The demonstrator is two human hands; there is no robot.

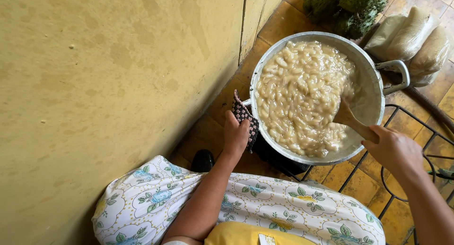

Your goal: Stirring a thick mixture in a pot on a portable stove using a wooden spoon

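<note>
My left hand (235, 134) grips a checkered cloth (245, 118) on the pot (373, 91) handle; my right hand (393, 149) is closed around a wooden spoon (352, 120). The spoon's bowl sits in pale chunky porridge (302, 96) between my hands.

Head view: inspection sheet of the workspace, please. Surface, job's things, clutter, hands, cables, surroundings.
Surface: yellow-brown tiled floor, worn; black wire stand at right.
Job's things: big metal pot full of pale chunks in thick liquid; wooden spoon dipped in at its right side.
Clutter: spiky green fruits, filled clear bags beyond the pot.
Hands: left hand presses a checked cloth on the near pot handle; right hand grips the spoon.
Cables: nothing seen.
Surroundings: yellow wall at left; floral apron below.
</note>
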